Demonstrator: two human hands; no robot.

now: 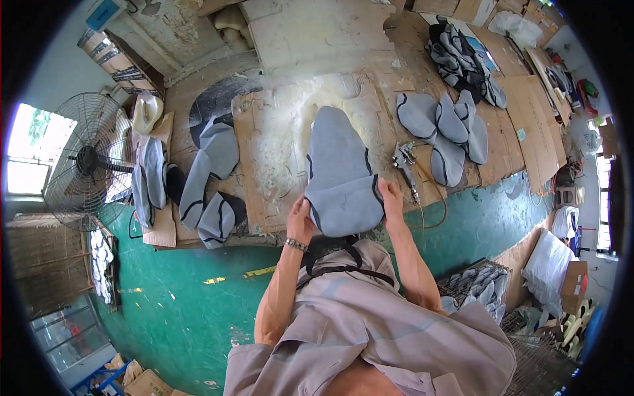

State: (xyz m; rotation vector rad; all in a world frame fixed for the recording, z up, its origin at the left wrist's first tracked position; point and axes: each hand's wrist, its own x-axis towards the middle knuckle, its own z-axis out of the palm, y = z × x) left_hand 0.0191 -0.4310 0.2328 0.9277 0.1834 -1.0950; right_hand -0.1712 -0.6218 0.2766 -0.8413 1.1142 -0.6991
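Left hand: fingers closed in a pinch on the edge of a grey fabric, at its 8 o'clock. Right hand: likewise pinched, at its 4 o'clock. Fingertips partly hidden by cloth on both sides. Fabric at centre, over the near edge of the bench; its lower part overlaps the upper, one piece or two cannot tell.

From the fabric: spray gun at 3 o'clock; flat grey pieces at 2; more pieces at 9. Dark-and-grey heap between 1 and 2, its layers hard to separate. Carton at 4: red mark, too small to make out. Fan at 9, blades obscured by its cage.
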